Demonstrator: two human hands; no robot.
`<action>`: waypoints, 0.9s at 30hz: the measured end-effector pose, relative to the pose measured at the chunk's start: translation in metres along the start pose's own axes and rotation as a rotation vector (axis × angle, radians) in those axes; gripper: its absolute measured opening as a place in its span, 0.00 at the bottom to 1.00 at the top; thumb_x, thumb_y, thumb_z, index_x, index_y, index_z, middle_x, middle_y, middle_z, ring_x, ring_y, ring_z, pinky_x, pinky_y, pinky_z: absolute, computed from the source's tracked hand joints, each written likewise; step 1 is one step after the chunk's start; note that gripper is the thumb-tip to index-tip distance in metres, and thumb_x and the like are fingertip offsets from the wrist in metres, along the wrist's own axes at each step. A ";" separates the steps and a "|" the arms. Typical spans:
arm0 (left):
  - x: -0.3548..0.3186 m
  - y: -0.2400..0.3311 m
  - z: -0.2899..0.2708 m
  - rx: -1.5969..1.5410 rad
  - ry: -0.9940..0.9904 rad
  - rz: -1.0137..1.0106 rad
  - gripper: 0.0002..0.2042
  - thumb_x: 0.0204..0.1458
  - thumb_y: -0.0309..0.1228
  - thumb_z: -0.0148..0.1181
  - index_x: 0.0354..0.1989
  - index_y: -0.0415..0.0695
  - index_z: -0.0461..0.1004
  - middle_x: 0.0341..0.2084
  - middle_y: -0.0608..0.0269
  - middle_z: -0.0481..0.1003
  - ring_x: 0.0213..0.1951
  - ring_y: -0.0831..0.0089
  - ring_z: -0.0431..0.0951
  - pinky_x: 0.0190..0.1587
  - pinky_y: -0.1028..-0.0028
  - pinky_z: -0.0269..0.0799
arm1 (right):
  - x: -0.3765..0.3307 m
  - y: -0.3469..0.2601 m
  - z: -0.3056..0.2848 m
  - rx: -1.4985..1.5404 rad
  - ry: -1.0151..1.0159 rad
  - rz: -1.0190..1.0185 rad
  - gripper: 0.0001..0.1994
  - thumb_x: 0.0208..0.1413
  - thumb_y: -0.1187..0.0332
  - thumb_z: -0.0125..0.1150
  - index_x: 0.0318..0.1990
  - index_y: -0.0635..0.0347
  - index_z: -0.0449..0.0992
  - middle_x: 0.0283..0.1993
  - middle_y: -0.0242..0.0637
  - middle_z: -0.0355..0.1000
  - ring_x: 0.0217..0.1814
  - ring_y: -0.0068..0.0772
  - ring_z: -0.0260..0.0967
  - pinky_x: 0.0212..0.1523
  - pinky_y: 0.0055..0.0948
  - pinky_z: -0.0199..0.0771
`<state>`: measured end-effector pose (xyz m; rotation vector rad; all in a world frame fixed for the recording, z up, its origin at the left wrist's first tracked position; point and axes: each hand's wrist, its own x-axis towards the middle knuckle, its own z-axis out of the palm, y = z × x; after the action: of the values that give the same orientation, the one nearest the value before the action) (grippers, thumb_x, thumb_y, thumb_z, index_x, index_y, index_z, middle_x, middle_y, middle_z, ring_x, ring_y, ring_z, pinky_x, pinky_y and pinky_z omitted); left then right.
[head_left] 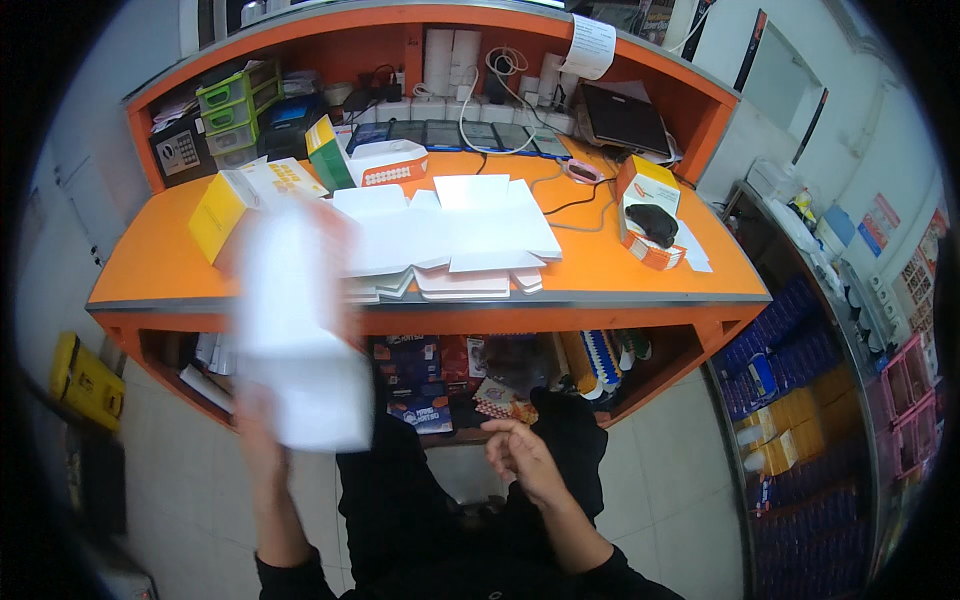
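My left hand (262, 430) grips a white cardboard box (300, 350) by its lower left side. Motion smears the box, and its orange edges show only faintly. It is raised in front of the desk's left part, and its top end covers some of what lies on the desk. Over my lap is my right hand (522, 458), empty, with the index finger stretched out and the others loosely bent. On the desk, a stack of flat white cardboard blanks (470, 235) reaches to the front edge, some flaps sticking up.
Yellow-and-white cartons (222, 215) stand at the desk's left, and another carton (648, 190) with a dark object (655, 224) on it at the right. Behind are green drawers (228, 120), cables (508, 62) and a black laptop (625, 120). Shelving (800, 430) runs along the right.
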<state>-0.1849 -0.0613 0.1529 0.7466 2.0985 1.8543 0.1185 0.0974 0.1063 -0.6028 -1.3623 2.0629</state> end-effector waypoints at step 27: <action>0.106 0.154 0.190 0.533 -0.834 0.920 0.16 0.47 0.39 0.62 0.40 0.42 0.76 0.39 0.56 0.73 0.45 0.61 0.71 0.50 0.68 0.65 | 0.003 0.028 0.020 -0.164 -0.151 0.150 0.12 0.59 0.65 0.54 0.48 0.57 0.71 0.32 0.26 0.68 0.31 0.15 0.63 0.33 0.17 0.65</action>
<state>-0.1461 0.1651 0.2875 2.3936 1.7233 0.8319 0.0971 0.0771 0.0879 -0.6464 -1.6291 2.1661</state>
